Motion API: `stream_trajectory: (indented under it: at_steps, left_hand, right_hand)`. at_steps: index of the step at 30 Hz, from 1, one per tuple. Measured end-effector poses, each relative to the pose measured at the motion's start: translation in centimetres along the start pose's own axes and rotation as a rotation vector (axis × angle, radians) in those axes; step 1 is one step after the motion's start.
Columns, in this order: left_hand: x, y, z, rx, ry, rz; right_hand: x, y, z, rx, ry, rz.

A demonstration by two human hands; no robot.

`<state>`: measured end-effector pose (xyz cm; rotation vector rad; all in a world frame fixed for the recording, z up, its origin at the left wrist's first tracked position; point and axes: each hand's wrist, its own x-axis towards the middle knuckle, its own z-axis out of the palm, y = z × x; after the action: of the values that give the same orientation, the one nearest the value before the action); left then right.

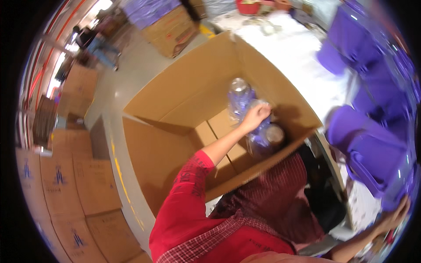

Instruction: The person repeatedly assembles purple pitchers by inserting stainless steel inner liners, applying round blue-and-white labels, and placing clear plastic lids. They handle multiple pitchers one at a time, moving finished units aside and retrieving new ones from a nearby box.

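Note:
My left hand (258,115) reaches down into a large open cardboard box (188,83), its fingers closed on one of several purple items wrapped in clear plastic. Beside it in the box, one wrapped purple item (240,100) with a round silvery end stands toward the far side. Another wrapped purple item (266,136), also with a round end, sits nearer me. Far to the right, my right hand (396,215) is at the lower edge of a stack of purple bucket-like containers (368,149), fingers stretched out; blur hides whether they grip anything.
Stacked cartons (81,193) stand at the left beyond a yellow floor line (120,175). Farther off, a person (96,44) walks near more boxes. A white-covered table (285,48) adjoins the box. Another carton (171,33) with purple wrapped goods stands behind.

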<state>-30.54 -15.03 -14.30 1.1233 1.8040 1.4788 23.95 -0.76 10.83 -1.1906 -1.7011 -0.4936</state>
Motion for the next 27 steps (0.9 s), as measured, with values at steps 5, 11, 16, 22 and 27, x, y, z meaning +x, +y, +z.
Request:
stream_trajectory:
  at_steps: [5,11,16,22,27]
  left_hand:
    - [2.7,20.6,8.8,-0.518,-0.587,0.300]
    - [-3.6,27.9,21.8,-0.384,-1.328,0.293]
    - [-3.8,25.1,23.9,0.050,-0.925,-0.108]
    - [-0.5,23.2,24.0,0.519,-0.807,0.124]
    - [-1.7,22.8,25.0,0.309,-0.759,-0.002]
  right_hand:
    - [-1.3,-2.5,-5.6,0.691,0.029,0.312]
    - [-8.3,-5.7,-3.0,0.872,-0.389,0.442]
    - [-17.5,8.8,-8.9,0.400,-0.371,0.668]
    - [-21.8,25.4,-8.6,-0.041,-0.276,0.501]
    - [-22.9,28.3,-6.1,-0.131,-0.331,0.614]
